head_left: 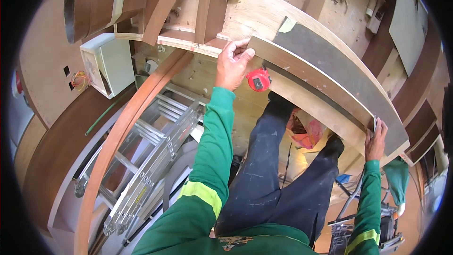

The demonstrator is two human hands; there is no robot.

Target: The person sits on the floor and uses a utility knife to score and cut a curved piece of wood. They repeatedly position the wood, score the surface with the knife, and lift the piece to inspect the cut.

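A long, narrow brown board (306, 81) runs slantwise across a light wooden ledge (302, 101). My left hand (232, 64) pinches its left end between thumb and fingers. At the opposite end, my right hand (375, 141) is closed around the board's end, its fingertips partly hidden. A thin, pale edge shows by those fingers, too small to name. Just below my left hand, a red tape measure (259, 80) rests on the ledge. Behind the board lies a dark grey sheet (325, 52) with a curved outer edge and a bit of pale tape at its corner.
An aluminium ladder (148, 137) lies at the left beside a curved reddish wooden strip (106, 160). A white box (111, 63) and a large brown tube (96, 2) are at the upper left. A pink plastic bag (306, 130) sits below the ledge, between my legs.
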